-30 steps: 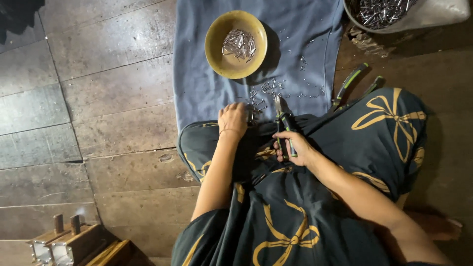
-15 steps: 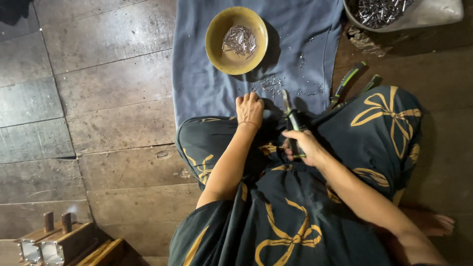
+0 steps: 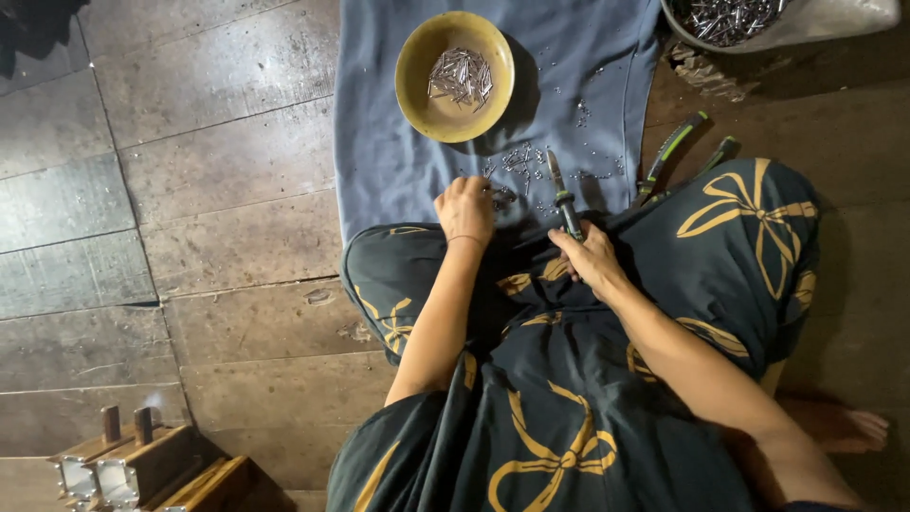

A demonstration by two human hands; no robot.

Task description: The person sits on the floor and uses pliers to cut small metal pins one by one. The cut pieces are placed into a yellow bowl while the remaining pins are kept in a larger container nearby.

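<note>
I sit on a wooden floor in dark cloth with yellow bow patterns. My left hand (image 3: 465, 210) rests fingers-down on the blue cloth (image 3: 398, 161), pinching at several small metal pieces (image 3: 519, 161) scattered there. My right hand (image 3: 590, 254) grips a pair of dark-handled pliers (image 3: 563, 194), jaws pointing away from me toward the scattered pieces. A yellow bowl (image 3: 427, 109) holding several short metal pins (image 3: 460, 76) sits on the cloth beyond my left hand.
Green-handled pliers (image 3: 669, 156) lie on the floor to the right of the cloth. A grey basin (image 3: 834, 28) with many metal pieces is at the top right. Wooden blocks with metal fittings (image 3: 123, 465) stand at the bottom left. My bare foot (image 3: 844, 427) shows lower right.
My left hand has reached forward from my lap onto the blue cloth among the small metal pieces. My right hand with the pliers has moved slightly forward too.
</note>
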